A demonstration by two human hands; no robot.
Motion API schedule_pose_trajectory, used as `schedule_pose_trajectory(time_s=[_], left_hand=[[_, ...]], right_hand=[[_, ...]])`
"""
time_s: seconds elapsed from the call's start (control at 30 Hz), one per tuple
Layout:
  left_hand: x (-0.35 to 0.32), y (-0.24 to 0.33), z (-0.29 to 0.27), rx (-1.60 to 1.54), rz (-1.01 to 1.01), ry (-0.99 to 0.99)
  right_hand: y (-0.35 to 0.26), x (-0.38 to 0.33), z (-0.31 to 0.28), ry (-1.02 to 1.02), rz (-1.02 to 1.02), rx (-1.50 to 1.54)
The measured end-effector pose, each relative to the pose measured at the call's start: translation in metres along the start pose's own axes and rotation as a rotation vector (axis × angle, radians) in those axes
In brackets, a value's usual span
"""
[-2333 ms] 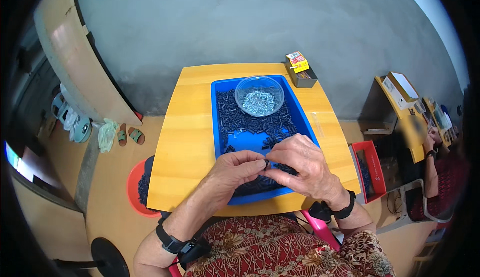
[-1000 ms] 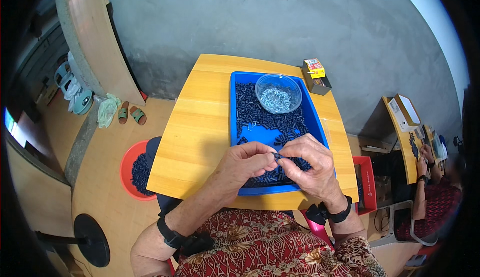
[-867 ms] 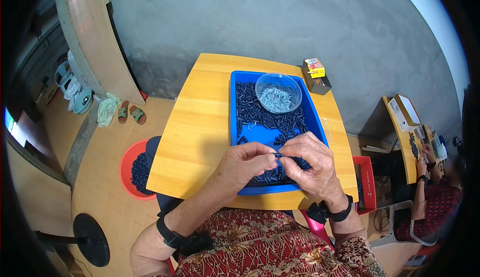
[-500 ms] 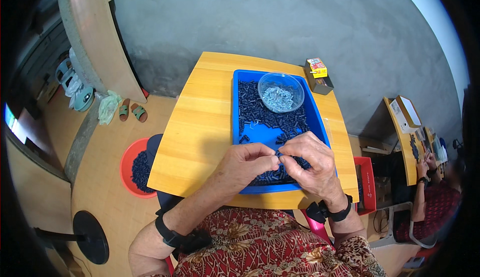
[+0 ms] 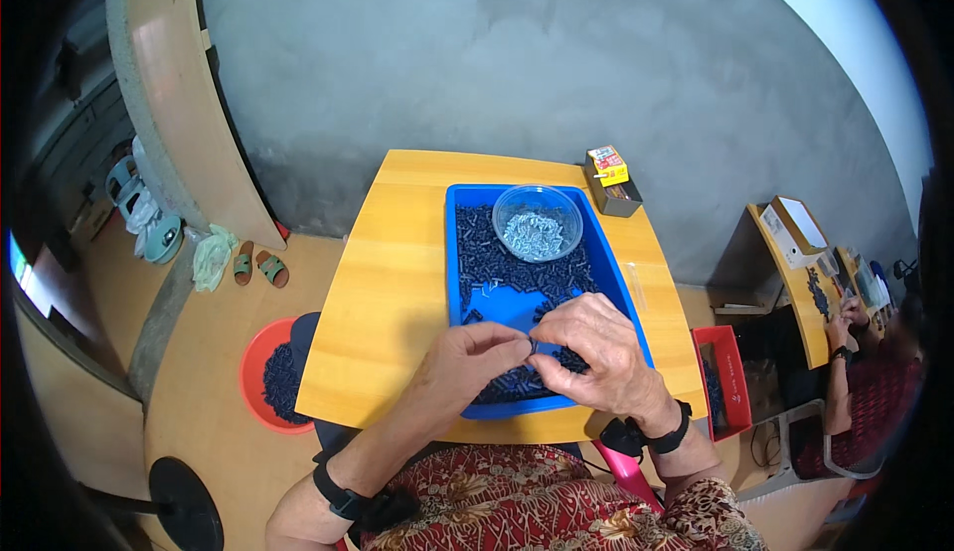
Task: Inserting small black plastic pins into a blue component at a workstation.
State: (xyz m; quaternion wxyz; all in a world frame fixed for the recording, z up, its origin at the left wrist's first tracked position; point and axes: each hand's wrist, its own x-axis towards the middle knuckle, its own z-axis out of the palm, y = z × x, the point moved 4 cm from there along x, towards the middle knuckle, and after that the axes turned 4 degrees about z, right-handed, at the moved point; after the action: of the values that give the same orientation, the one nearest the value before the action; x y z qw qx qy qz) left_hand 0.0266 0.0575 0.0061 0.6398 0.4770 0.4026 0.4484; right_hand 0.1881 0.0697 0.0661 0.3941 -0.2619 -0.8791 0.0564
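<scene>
Over the near part of a blue tray [image 5: 452, 298], my left hand [image 5: 465, 360] and my right hand [image 5: 599, 354] meet fingertip to fingertip. Both are closed in a pinch on a small dark plastic piece [image 5: 534, 346], mostly hidden by the fingers. Many short, dark, tube-like plastic pieces [image 5: 487, 243] lie in the tray, with some bare blue bottom [image 5: 509, 305] showing. At the tray's far end stands a clear round bowl [image 5: 500, 215] holding small silvery metal parts [image 5: 534, 234], too small to name exactly.
The tray rests on a wooden table [image 5: 373, 283]. A dark box [image 5: 620, 201] with a yellow-red packet stands at its far right corner. Red tubs of dark pieces flank the table, left [image 5: 260, 392] and right [image 5: 735, 382]. Another person [image 5: 845, 392] works at a table further right.
The view has tilted up, so table and tray sit lower in it. My hands remain pinched together over the tray; the dark piece between the fingertips now shows more clearly.
</scene>
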Motion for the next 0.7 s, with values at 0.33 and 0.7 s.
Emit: schedule_pose_trajectory(time_s=[0.33, 0.7], left_hand=[[0.005, -0.001, -0.005, -0.038, 0.006, 0.029], [0.006, -0.007, -0.007, -0.091, 0.049, 0.072]], right_hand=[[0.006, -0.001, 0.010, -0.023, -0.013, 0.023], [-0.004, -0.004, 0.020, 0.047, -0.086, -0.251]])
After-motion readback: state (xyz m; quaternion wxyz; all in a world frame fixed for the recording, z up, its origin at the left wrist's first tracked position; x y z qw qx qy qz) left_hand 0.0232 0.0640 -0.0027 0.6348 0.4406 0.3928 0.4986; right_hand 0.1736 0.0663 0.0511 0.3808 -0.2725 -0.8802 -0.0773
